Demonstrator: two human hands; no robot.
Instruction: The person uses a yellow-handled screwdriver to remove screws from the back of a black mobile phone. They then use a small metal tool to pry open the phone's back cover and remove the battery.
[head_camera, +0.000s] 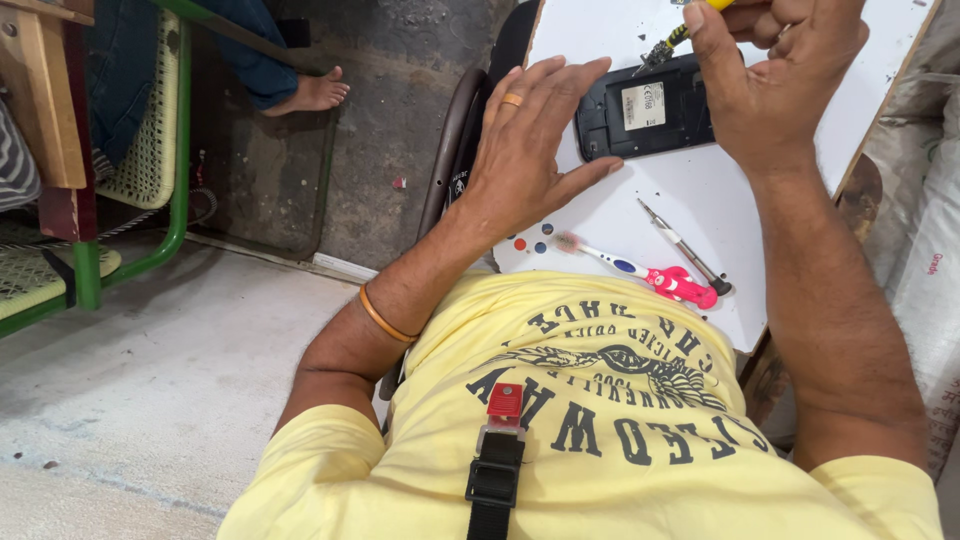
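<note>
A black mobile phone (648, 115) lies back-up with its cover off on a white board (690, 205). My left hand (530, 145) rests flat on the board, fingers spread, touching the phone's left end. My right hand (770, 65) hovers over the phone's right end, gripping a small screwdriver (668, 42) with a yellow handle; its tip points at the phone's top edge.
A pink and white toothbrush (650, 275) and a thin metal tool (685, 246) lie on the board near my body. Small coloured dots (530, 245) mark the board's left corner. Another person's bare foot (315, 92) and a green-framed chair (150, 150) are at the left.
</note>
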